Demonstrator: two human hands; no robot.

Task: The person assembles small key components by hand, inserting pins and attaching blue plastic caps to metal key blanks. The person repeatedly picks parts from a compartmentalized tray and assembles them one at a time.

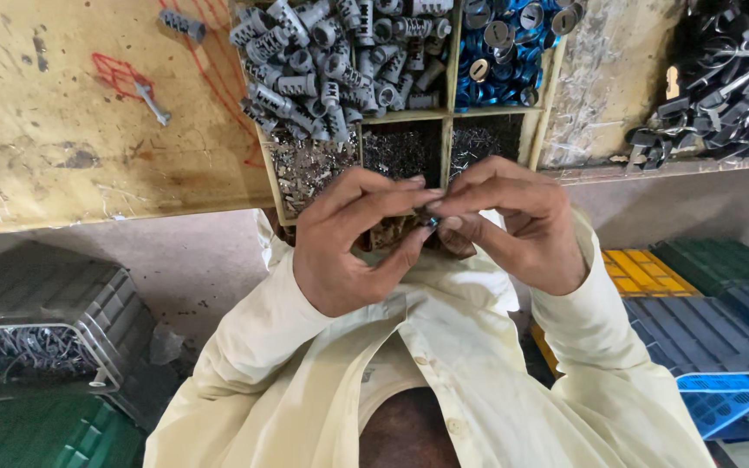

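The cream shirt (444, 347) sat closest to the lens, sleeves running up to both hands. Left hand (348, 247) and right hand (513, 225) met fingertip to fingertip, each grip pinched shut on one tiny dark metal part (432, 223) held between them, just over the near edge of the tabletop (88, 113). At 12 o'clock from the hands sat a wooden divided tray (446, 115): grey ribbed cylinders (322, 61) at 11, blue rings (500, 48) at 1, black metal pieces (726, 87) out at 2.

Even, soft daylight; sharp centre, stretched edges.
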